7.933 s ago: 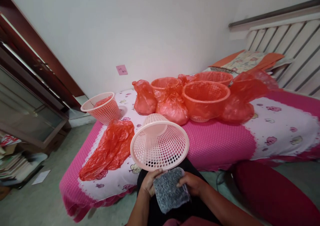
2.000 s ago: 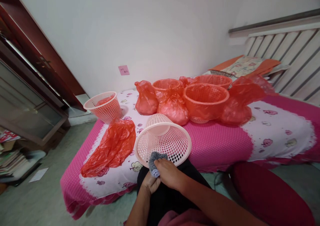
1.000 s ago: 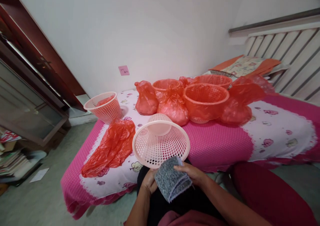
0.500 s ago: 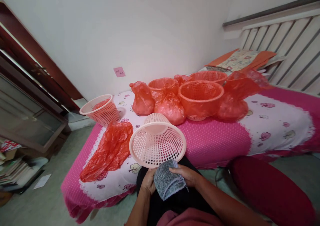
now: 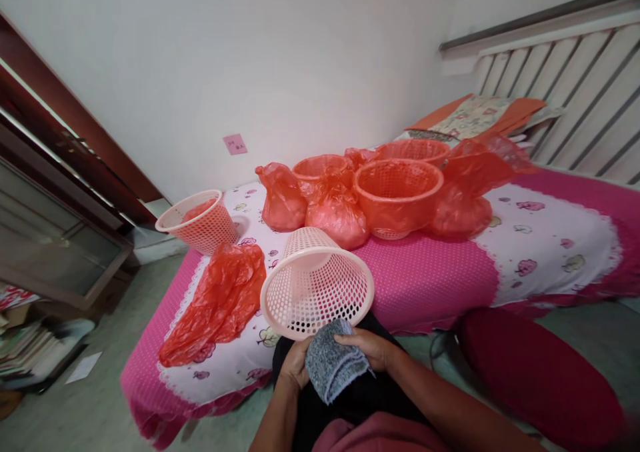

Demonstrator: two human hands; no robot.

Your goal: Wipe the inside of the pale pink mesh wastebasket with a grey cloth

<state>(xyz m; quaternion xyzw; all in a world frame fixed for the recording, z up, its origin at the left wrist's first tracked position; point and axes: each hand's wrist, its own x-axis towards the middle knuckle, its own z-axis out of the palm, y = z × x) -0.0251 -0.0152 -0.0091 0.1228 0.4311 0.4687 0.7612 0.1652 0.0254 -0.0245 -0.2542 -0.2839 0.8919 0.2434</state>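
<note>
A folded grey speckled cloth point(image 5: 336, 362) is held between my two hands above my lap. My left hand point(image 5: 297, 364) grips its left edge, partly hidden behind it. On the other side, my right hand point(image 5: 369, 347) pinches the upper right part with the thumb on top. Just beyond the cloth, a pale pink mesh plastic basket point(image 5: 320, 291) lies on its side with its mouth facing me. To its left a crumpled red plastic bag point(image 5: 220, 309) is spread on the bed.
Another pink basket point(image 5: 203, 224) with red plastic inside stands at the bed's left end. Tied red bags point(image 5: 337, 215) and a basket wrapped in red plastic point(image 5: 397, 192) line the wall side. A dark red round stool point(image 5: 535, 372) is at the right. The bed point(image 5: 425, 279) has a pink cover.
The view has shifted very slightly. Both hands keep the same hold on the grey cloth, and the baskets and bags stay where they were.
</note>
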